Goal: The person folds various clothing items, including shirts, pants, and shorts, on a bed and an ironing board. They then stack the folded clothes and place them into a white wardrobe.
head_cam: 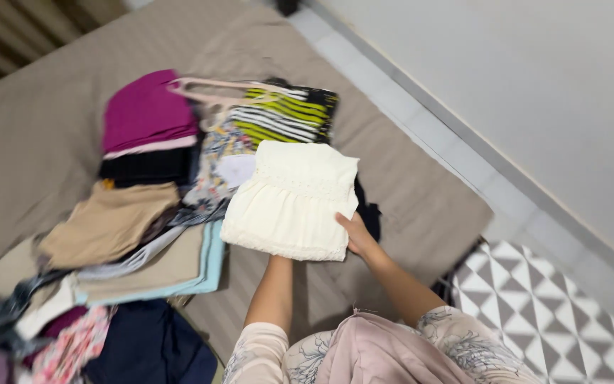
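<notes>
One bed (pixel 51 135) under a beige sheet carries one loose heap of clothes (pixel 143 213) on its left half; the right half lies bare up to the edge by the tiled floor (pixel 570 313). One folded cream top (pixel 289 203) sits above the heap's right side. The right hand (pixel 355 235) grips its lower right corner, forearm stretched forward. The left hand is hidden beneath the top, so its grip cannot be told.

A bed (pixel 51 135) with a striped taupe sheet carries the clothes; folded piles (pixel 143 213) cover its middle and near left, a magenta stack (pixel 143 110) further back; a striped yellow garment (pixel 289 114) lies beside it.
</notes>
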